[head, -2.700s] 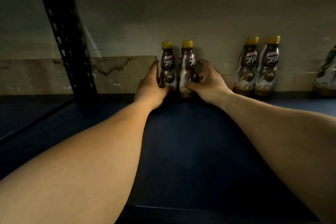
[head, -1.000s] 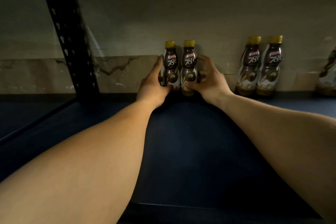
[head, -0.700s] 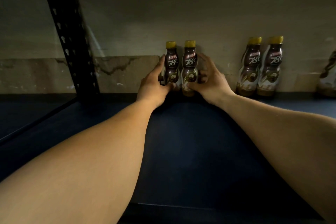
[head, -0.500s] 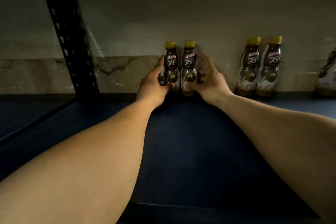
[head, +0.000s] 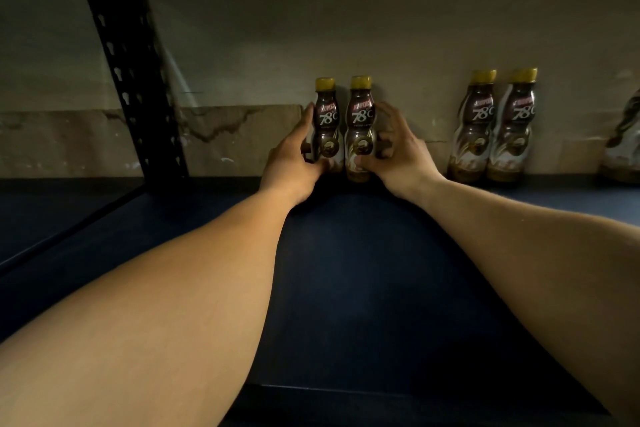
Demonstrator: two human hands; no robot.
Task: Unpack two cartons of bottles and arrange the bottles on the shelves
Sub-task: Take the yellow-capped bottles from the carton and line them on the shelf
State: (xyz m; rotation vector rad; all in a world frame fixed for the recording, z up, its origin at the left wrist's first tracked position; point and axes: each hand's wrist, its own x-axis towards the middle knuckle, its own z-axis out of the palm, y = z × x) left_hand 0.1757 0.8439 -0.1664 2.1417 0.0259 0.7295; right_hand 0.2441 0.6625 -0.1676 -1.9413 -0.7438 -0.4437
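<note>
Since the earliest frame the right bottle has turned its label toward you and straightened. It now touches the left bottle at the back of the dark blue shelf, by the wall. Your left hand grips the left bottle and your right hand curls round the other. Placement looks nearly finished, so release gently next. The waisted, glossy bottles could tip; a matching yellow-capped pair stands well to the right.
</note>
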